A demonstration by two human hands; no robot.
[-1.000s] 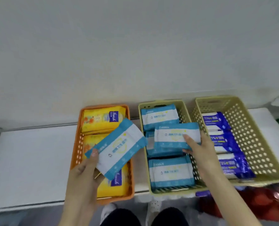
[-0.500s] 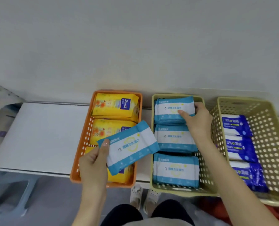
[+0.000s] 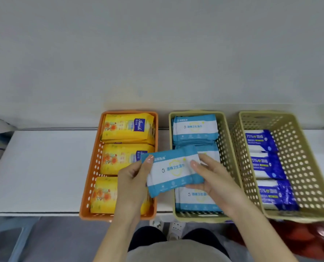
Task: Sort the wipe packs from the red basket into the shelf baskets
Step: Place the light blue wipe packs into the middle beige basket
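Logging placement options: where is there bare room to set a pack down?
Free: the white shelf left of the orange basket, and the right basket's floor between the dark blue packs and its right wall. Crowded: yellow packs fill the orange basket, light blue packs the middle basket; the left hand and right hand hold another pack above them.

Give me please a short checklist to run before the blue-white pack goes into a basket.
1. Grip: left hand and right hand both hold the blue-white pack: ok.
2. Matching basket: middle basket holds the same packs: ok.
3. Pack lined up over it: in this view its left end overlaps the orange basket: not ok.
4. Free room in the middle row: hidden by pack and hands: cannot tell.
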